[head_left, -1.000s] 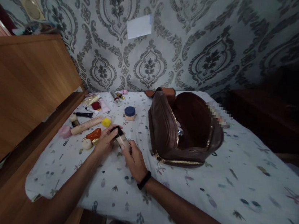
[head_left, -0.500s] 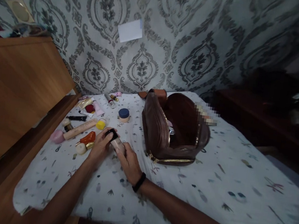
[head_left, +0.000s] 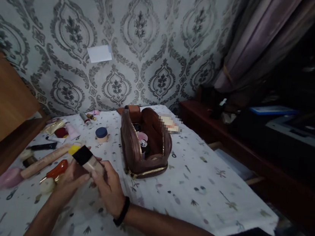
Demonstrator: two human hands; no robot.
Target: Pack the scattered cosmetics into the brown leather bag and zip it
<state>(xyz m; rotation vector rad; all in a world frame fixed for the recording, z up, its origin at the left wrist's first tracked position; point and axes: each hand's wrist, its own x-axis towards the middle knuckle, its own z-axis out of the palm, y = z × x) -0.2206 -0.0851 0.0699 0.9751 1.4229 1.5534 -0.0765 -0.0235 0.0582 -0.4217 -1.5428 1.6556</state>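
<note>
Between my two hands is a foundation bottle [head_left: 93,163] with a square black cap and a pale beige body, tilted with the cap up to the left. My right hand [head_left: 111,185], with a black band at the wrist, grips the bottle's lower end. Below the cap, my left hand [head_left: 71,182] curls around the bottle's side, its fingers partly hidden. An unzipped brown makeup bag [head_left: 127,145] stands to the right, with a few items inside. Left of my hands lie an orange-red item [head_left: 58,169], a long beige tube [head_left: 45,161] and a pink rounded item [head_left: 10,178].
A jar with a blue lid [head_left: 101,134] stands behind my hands. Several tubes and cosmetics, including a black tube [head_left: 42,146], lie at the left. A wooden panel [head_left: 1,102] borders the left side, a patterned wall [head_left: 134,69] the back, dark furniture [head_left: 200,119] the right.
My view has turned right, so the bag and cosmetics sit further left in the picture. The bottle, in both hands, is now closer to me and its cap shows more clearly.
</note>
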